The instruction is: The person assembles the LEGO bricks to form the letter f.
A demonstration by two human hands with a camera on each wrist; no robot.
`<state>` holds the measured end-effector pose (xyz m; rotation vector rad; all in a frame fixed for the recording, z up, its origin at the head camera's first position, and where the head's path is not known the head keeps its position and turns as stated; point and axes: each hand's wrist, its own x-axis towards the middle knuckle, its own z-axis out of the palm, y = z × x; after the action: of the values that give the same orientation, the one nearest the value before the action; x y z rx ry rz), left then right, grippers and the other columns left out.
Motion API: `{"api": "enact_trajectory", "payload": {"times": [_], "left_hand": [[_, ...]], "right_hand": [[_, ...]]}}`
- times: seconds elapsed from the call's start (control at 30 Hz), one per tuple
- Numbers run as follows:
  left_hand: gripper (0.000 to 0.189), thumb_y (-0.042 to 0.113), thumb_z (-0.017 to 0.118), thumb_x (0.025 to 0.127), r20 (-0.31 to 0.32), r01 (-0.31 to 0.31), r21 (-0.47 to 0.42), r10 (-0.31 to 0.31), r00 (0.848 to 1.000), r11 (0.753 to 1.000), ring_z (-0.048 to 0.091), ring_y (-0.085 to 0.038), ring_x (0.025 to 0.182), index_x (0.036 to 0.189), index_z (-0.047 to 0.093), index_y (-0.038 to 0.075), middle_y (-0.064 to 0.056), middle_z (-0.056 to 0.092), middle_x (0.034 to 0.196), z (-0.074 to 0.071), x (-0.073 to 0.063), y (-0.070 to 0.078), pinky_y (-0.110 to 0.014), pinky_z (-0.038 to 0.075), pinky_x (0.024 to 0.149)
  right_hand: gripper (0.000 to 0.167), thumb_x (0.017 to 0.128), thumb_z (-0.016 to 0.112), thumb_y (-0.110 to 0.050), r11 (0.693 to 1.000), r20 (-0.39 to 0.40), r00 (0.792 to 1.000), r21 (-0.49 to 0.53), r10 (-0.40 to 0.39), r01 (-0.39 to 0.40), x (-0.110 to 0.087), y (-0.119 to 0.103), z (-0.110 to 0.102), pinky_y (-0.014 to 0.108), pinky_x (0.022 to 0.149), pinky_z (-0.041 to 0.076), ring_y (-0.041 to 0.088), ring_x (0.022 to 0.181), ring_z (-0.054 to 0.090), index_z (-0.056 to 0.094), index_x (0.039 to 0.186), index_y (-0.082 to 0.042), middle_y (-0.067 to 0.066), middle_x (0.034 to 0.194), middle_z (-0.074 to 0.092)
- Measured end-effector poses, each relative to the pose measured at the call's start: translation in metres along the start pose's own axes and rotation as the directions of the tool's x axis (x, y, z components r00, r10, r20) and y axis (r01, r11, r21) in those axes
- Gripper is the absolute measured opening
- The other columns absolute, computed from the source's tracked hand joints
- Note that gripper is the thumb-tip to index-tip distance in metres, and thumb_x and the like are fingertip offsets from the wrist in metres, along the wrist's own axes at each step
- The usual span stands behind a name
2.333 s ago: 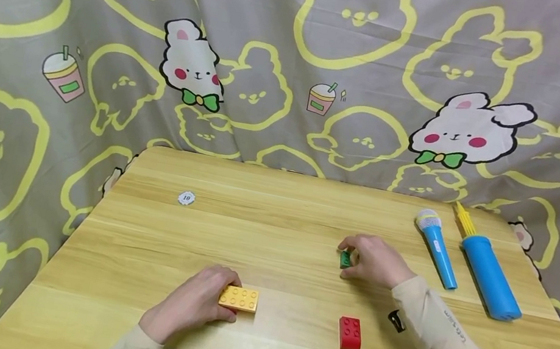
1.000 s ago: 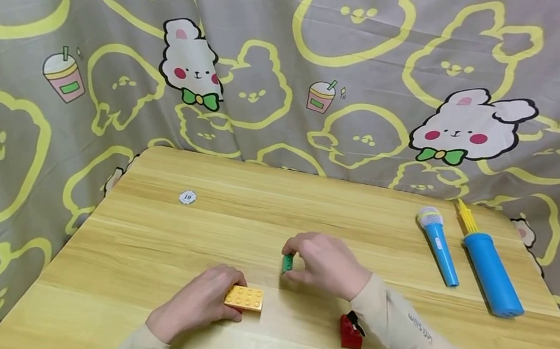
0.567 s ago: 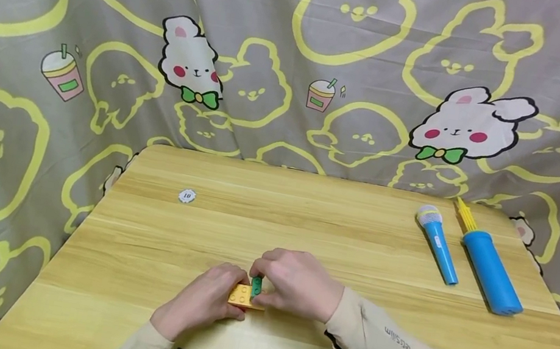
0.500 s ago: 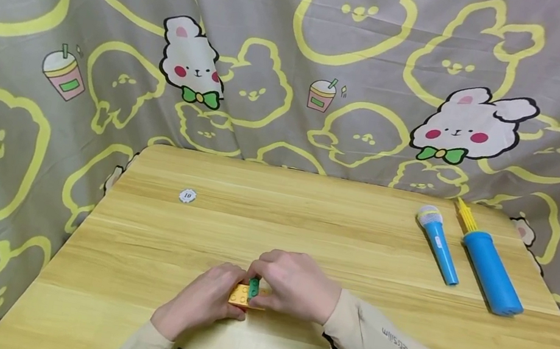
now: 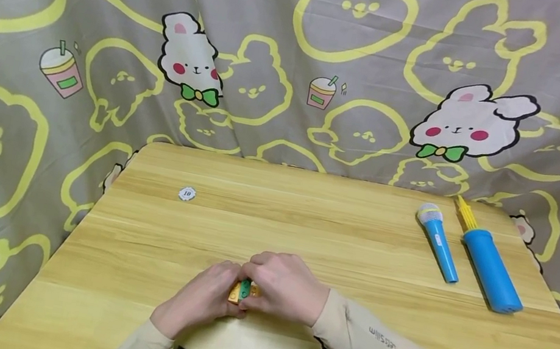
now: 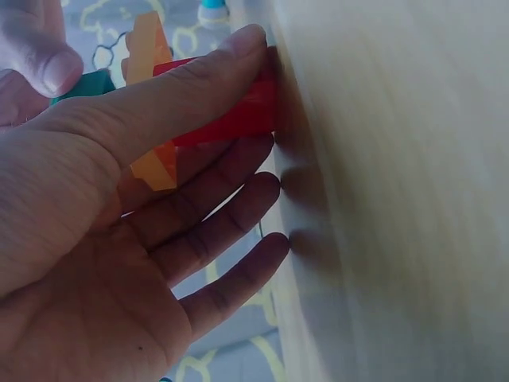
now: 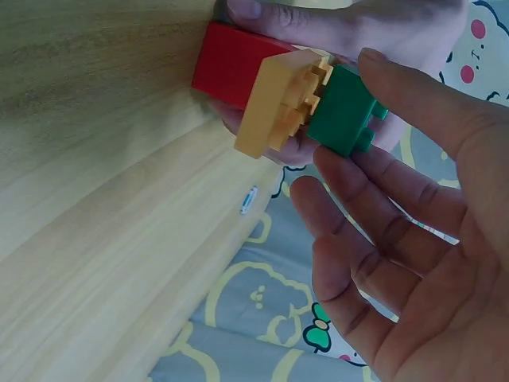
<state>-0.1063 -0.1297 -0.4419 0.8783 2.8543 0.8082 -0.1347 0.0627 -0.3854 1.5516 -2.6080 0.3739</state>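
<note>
My left hand holds a red brick between thumb and fingers, low against the wooden table. A yellow eight-stud brick sits on top of the red one. Just over the yellow studs, my right hand pinches a small green brick between thumb and fingertips. The green brick lies crosswise over the yellow one, towards its left part in the head view, with its own studs facing up. In the right wrist view its underside is right at the yellow studs. Fingers cover part of the stack in the head view.
A white poker chip marked 10 lies at the back left of the table. At the back right lie a blue toy microphone and a blue hand pump with a yellow nozzle. A patterned curtain hangs behind.
My right hand has carried the green brick left from mid-table onto the yellow brick, then slightly further left along it. My sleeve now hides the loose red brick. The left hand has barely shifted.
</note>
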Motion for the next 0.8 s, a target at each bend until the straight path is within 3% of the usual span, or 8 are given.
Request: {"api": "enact_trajectory", "payload": {"times": [0.8], "left_hand": [[0.044, 0.022, 0.091, 0.067, 0.022, 0.028, -0.025, -0.027, 0.999, 0.999, 0.051, -0.009, 0.078, 0.098, 0.062, 0.012, 0.009, 0.057, 0.083, -0.0016, 0.0014, -0.0016, -0.029, 0.048, 0.069]], "right_hand": [[0.027, 0.075, 0.085, -0.041, 0.998, 0.021, 0.998, -0.005, 0.057, -0.057, 0.0040, -0.0042, 0.0063, 0.018, 0.051, 0.041, 0.000, 0.061, 0.045, 0.074, 0.089, -0.021, -0.012, 0.074, 0.053]]}}
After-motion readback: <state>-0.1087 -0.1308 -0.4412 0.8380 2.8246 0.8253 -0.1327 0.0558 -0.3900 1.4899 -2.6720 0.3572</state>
